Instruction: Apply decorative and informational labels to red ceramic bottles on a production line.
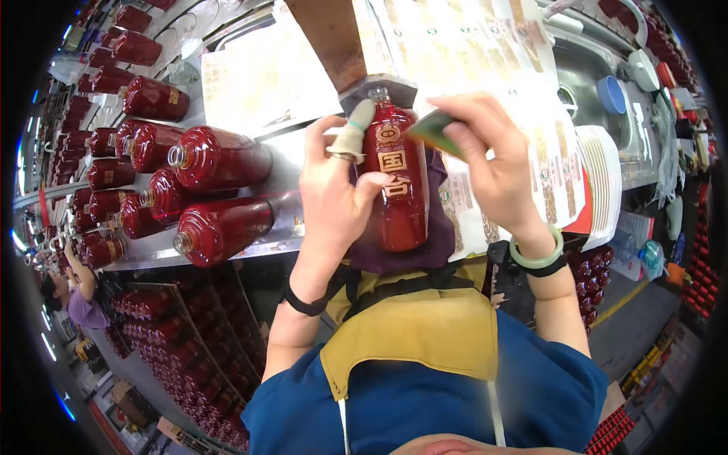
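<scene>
A glossy red glass bottle (403, 220) with gold characters lies in front of me, its clear open neck pointing away. My left hand (331, 186) grips it from the left, thumb on its front face. On one finger of that hand sit a grey rubber finger cot (362, 114) and a cloth wrap (349, 141). My right hand (497, 163) pinches a thin, flat greenish piece (436, 130), like a scraper card, at the bottle's upper right side. A purple cloth (444, 216) lies beneath the bottle, whose neck rests by a dark angular block (409, 89).
Many red bottles (220, 159) lie on the metal table at left. Sheets of gold labels (485, 61) cover the lit surface ahead. At right are a white stack (603, 186), a metal sink (584, 64) and a blue cup (611, 95). Another person (82, 299) is at far left.
</scene>
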The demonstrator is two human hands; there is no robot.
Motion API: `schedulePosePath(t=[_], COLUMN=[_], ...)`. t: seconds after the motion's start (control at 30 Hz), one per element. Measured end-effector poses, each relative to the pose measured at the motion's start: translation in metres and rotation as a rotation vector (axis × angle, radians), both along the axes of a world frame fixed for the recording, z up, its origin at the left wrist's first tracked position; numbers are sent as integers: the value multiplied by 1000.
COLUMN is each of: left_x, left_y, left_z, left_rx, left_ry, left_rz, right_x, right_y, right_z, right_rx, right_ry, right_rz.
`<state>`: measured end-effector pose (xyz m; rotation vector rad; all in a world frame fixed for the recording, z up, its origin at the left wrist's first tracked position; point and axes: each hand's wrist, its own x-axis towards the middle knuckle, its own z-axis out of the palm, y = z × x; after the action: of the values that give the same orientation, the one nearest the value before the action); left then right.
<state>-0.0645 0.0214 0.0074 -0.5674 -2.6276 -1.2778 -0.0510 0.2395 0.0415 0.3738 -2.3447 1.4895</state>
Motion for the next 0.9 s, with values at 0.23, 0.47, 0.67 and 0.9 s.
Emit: schedulePosePath(t=[0.23, 0.47, 0.67, 0.9], left_x=[16, 26, 27, 28], left_y=[0, -14, -12, -14], left_z=[-11, -25, -25, -33], left_rx=[468, 587, 635, 625], left_ry=[-278, -367, -375, -347], left_rz=[76, 145, 96, 132], right_x=[-44, -13, -9, 7], right_y=[0, -33, -15, 81], right_z=[-2, -8, -21, -18], right_rx=[654, 487, 507, 68], right_ry=[746, 486, 762, -185], right_rz=[17, 376, 205, 47])
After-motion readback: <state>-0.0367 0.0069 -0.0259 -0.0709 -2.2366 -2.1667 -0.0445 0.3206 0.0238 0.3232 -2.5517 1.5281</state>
